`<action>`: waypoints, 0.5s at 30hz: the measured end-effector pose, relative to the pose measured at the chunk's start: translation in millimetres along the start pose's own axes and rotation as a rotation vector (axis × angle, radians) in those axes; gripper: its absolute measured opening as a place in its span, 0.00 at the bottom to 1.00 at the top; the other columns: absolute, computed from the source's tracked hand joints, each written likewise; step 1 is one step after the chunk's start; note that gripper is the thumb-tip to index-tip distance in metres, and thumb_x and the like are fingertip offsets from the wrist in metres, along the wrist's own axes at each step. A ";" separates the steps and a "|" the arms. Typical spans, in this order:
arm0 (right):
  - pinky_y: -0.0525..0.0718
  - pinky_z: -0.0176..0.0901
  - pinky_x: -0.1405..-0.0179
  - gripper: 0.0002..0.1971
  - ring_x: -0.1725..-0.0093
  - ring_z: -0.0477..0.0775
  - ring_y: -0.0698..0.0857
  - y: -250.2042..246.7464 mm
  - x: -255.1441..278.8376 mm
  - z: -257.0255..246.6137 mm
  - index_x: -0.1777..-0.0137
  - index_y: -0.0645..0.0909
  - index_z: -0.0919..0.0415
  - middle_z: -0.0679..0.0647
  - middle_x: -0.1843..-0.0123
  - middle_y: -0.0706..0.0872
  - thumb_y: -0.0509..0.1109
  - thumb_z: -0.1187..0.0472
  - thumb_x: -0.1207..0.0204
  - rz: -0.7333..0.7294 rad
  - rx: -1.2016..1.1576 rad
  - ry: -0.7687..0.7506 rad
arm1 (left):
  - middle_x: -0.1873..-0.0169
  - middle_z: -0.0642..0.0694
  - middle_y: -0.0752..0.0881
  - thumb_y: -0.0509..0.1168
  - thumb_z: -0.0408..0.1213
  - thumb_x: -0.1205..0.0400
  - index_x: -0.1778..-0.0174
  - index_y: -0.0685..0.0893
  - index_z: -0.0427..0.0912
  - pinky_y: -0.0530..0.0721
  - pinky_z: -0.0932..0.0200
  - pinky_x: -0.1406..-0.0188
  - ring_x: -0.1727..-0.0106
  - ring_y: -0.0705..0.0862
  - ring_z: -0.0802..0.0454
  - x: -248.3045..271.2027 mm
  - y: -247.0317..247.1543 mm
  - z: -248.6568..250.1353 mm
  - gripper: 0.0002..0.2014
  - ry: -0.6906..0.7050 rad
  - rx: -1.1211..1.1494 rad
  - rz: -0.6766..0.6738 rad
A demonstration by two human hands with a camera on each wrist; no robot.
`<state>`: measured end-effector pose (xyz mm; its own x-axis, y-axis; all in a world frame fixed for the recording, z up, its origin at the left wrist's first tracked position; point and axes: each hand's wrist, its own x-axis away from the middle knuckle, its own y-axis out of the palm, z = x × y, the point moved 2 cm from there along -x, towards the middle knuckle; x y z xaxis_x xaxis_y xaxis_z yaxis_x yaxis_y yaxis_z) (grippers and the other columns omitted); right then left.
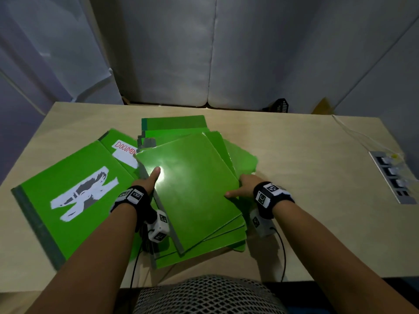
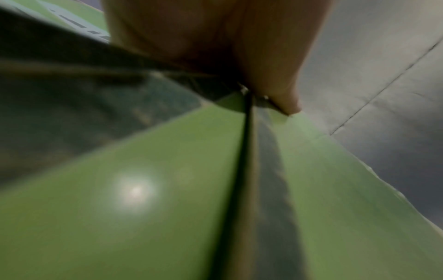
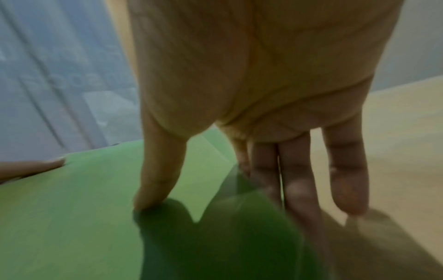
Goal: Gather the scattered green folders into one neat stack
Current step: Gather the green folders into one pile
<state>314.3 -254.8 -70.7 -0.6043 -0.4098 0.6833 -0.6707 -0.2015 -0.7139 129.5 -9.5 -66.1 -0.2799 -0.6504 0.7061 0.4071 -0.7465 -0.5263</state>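
Observation:
Several green folders lie in a loose pile in the middle of the beige table point(image 1: 306, 155). My left hand point(image 1: 148, 181) grips the left edge of the top glossy folder point(image 1: 192, 189), thumb on its cover and fingers hidden beneath. My right hand point(image 1: 241, 185) pinches the right edge of the same few folders; its thumb point(image 3: 158, 180) presses on the cover and the fingers point(image 3: 299, 180) run down beside the edge. A large folder with a torn white label point(image 1: 68, 196) lies to the left, and one marked DOCUMENT point(image 1: 123, 147) peeks out behind it. More folders point(image 1: 174, 123) stick out at the back.
A socket strip point(image 1: 394, 177) with a thin cable is set into the table at the right. A black basket point(image 1: 281, 105) stands behind the far edge, in front of grey padded panels. The pile's near corner overhangs the table's front edge by my body.

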 end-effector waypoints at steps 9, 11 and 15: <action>0.76 0.52 0.32 0.37 0.29 0.63 0.77 -7.7 7.4 -6.9 0.24 0.67 0.66 0.64 0.26 0.74 0.64 0.38 0.23 0.193 -0.339 -0.020 | 0.30 0.30 0.76 0.64 0.77 0.38 0.21 0.66 0.32 0.81 0.39 0.41 0.38 0.81 0.32 -1.3 -1.0 -8.4 0.60 -0.016 -0.017 -0.069; 0.73 0.55 0.27 0.40 0.26 0.64 0.72 -0.7 8.9 -24.7 0.20 0.63 0.64 0.64 0.23 0.69 0.64 0.37 0.24 0.172 -0.316 -0.069 | 0.28 0.27 0.75 0.70 0.73 0.39 0.21 0.65 0.30 0.81 0.38 0.39 0.34 0.80 0.30 0.4 -2.8 -11.6 0.60 -0.010 -0.044 -0.097; 0.73 0.54 0.28 0.39 0.27 0.64 0.73 7.3 12.8 -37.9 0.20 0.64 0.63 0.63 0.23 0.67 0.66 0.39 0.24 0.155 -0.351 -0.087 | 0.31 0.29 0.76 0.79 0.60 0.40 0.21 0.64 0.31 0.82 0.39 0.39 0.36 0.80 0.31 0.8 -6.0 -14.9 0.58 -0.004 0.022 -0.115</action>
<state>285.4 -227.8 -61.3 -0.6810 -0.4887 0.5454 -0.6900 0.1786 -0.7015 113.9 -7.6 -69.5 -0.3224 -0.5599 0.7632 0.3918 -0.8129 -0.4309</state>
